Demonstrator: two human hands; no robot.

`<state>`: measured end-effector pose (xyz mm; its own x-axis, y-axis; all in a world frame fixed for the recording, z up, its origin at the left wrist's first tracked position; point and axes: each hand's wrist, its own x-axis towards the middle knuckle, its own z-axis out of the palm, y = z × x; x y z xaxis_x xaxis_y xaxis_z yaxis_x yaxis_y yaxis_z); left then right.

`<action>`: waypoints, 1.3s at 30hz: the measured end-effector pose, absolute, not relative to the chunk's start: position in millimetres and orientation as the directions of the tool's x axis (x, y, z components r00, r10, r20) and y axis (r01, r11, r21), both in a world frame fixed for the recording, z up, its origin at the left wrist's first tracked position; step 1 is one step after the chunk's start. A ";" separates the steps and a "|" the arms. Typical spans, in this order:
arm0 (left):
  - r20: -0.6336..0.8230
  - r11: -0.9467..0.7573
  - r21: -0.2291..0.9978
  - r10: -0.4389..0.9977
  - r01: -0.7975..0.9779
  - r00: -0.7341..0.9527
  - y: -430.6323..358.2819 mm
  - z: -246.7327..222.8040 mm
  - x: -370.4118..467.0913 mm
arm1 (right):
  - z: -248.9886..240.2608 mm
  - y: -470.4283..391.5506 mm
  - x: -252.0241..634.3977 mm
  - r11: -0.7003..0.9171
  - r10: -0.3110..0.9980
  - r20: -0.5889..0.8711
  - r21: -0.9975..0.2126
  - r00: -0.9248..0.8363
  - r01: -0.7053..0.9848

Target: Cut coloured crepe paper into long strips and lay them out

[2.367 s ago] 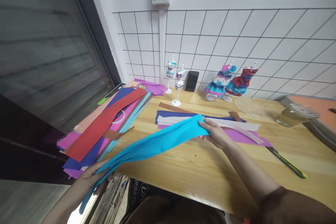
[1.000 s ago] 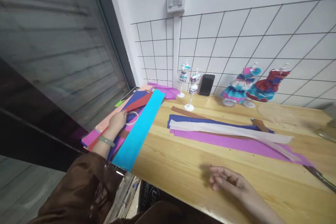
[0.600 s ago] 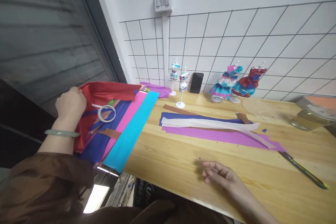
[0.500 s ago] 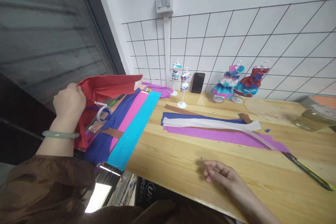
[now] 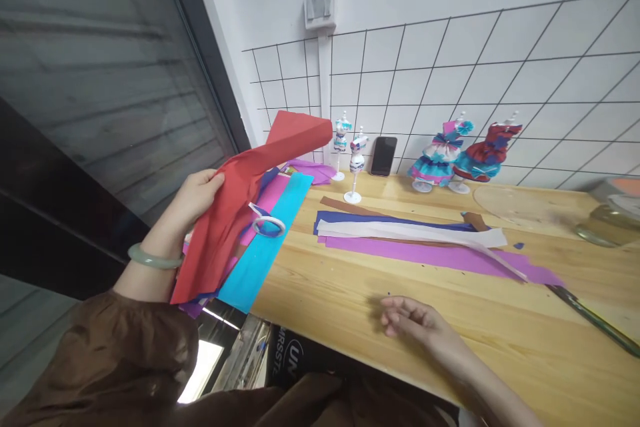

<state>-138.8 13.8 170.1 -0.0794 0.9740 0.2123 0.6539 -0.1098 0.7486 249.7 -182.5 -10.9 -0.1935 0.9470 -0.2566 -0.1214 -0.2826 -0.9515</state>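
Note:
My left hand (image 5: 197, 199) is closed on a folded sheet of red crepe paper (image 5: 227, 217), lifted at the left above a pile of coloured paper. One end of the sheet juts toward the wall. Beside its lower part is a white tape roll (image 5: 270, 218) with a short loose end; whether it touches the red sheet I cannot tell. Under these lie a turquoise strip (image 5: 260, 267) and pink and dark blue paper, partly covered. My right hand (image 5: 413, 320) rests low over the wooden table (image 5: 330, 307), its fingers loosely curled and apart, holding nothing.
Blue, white and purple paper strips (image 5: 430, 253) lie across the table, with scissors or a similar slim tool (image 5: 590, 317) at their right end. Small dress forms (image 5: 356, 160), a phone (image 5: 383, 156), paper-dressed forms (image 5: 445, 153) and a glass jar (image 5: 610, 220) stand along the wall.
My left hand has moved right with the red paper, which now rises higher and hides more of the pile. The tape roll has shifted right. My right hand has barely moved.

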 end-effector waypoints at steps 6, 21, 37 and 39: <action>-0.110 0.120 0.974 0.992 0.192 -0.060 20.9 152.3 -133.2 | -1.8 -146.1 217.8 -0.089 0.951 -0.087 -0.996 -0.296 0.006; -0.205 0.204 0.974 0.979 0.094 -0.001 7.0 131.0 -184.3 | 17.5 -1.4 -2.8 0.366 0.925 0.262 -0.808 -0.274 0.462; -0.200 0.200 0.980 0.979 -0.007 0.035 11.5 107.6 -221.0 | -6.2 14.2 -6.8 0.434 0.868 0.280 -0.829 -0.410 0.352; -0.216 0.216 0.976 0.976 0.002 0.032 11.5 104.8 -221.5 | -4.3 15.1 0.2 0.448 0.846 0.290 -0.842 -0.448 0.301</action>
<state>-221.5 11.5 104.8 0.0321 0.9759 -0.2157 0.0021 0.2158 0.9764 0.2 15.1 -4.3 -0.4484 0.8456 0.2897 0.3009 0.4479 -0.8419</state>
